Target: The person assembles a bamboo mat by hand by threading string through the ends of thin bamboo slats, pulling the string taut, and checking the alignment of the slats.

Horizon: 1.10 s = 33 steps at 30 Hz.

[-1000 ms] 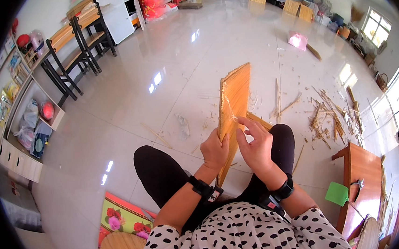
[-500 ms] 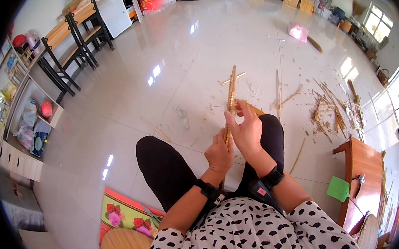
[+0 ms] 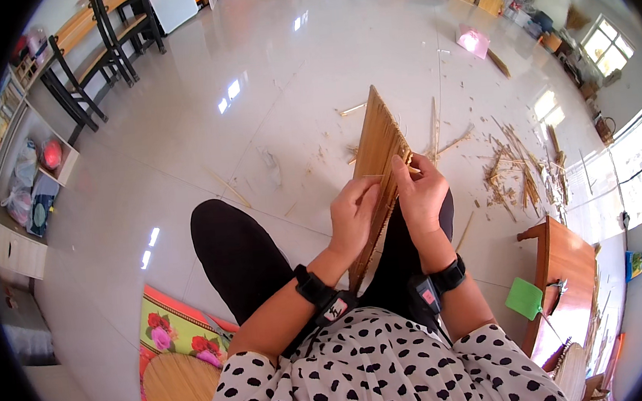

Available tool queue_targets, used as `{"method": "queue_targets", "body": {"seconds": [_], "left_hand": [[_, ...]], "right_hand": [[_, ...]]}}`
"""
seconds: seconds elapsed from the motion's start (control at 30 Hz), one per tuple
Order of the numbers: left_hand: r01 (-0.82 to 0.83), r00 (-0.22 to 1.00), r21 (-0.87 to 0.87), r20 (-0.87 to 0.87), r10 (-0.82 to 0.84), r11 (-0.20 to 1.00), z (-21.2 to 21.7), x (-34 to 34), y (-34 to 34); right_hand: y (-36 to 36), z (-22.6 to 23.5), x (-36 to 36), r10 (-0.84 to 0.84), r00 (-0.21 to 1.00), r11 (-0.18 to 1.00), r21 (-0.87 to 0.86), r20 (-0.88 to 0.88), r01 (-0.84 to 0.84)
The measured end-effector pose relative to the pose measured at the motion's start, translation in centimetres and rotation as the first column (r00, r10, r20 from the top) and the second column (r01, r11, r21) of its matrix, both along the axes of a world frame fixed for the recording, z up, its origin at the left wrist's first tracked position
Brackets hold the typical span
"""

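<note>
Glossy pale tiled floor (image 3: 203, 134) spreads under a seated person, and over their lap stands a flat woven panel of thin bamboo strips (image 3: 375, 158), tilted up and away from the body with its lower end down between the knees. Left hand (image 3: 352, 217) has its grip closed on the panel's near left edge, fingers curled round it. Right hand (image 3: 420, 193) is clamped on the right edge just beside the other hand, fingertips pinching at loose strip ends that stick out sideways. Both wrists carry dark bands. Beyond the panel, scattered bamboo slivers and scraps (image 3: 515, 170) litter the floor to the right. A low wooden table (image 3: 568, 271) sits at the right, with a green flat tool (image 3: 525, 299) near its edge. At lower left lies a flowered mat (image 3: 169, 329), and dark-framed benches (image 3: 97, 37) stand far off at upper left
</note>
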<state>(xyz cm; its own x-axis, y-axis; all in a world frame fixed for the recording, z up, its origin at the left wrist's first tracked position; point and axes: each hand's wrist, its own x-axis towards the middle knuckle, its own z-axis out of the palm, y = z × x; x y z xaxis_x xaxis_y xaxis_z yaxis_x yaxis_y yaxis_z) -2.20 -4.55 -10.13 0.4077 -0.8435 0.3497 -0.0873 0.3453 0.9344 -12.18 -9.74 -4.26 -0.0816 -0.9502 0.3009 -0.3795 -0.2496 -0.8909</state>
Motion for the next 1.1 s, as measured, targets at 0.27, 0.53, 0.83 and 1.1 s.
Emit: {"method": "queue_targets", "body": {"seconds": [0.27,0.53,0.83,1.1], "left_hand": [[0.088,0.891,-0.016,-0.446,-0.086,0.996,0.8,-2.8,-1.3],[-0.071,0.919,0.014,-0.387,0.071,0.997,0.5,-2.2,-1.2],[0.127,0.696,-0.189,-0.683,-0.223,0.974,4.3,4.9,0.7],[0.219,0.857,-0.096,-0.458,-0.239,0.971,7.2,7.7,3.9]], "right_hand": [[0.6,0.2,-0.4,-0.031,0.999,0.999,0.013,-0.019,0.031],[0.3,0.8,-0.1,-0.074,0.993,0.993,-0.096,-0.094,0.065],[-0.5,0.5,-2.7,-0.142,0.987,0.988,-0.078,-0.075,0.136],[0.3,0.1,-4.0,-0.066,0.997,0.997,-0.051,-0.05,0.063]]}}
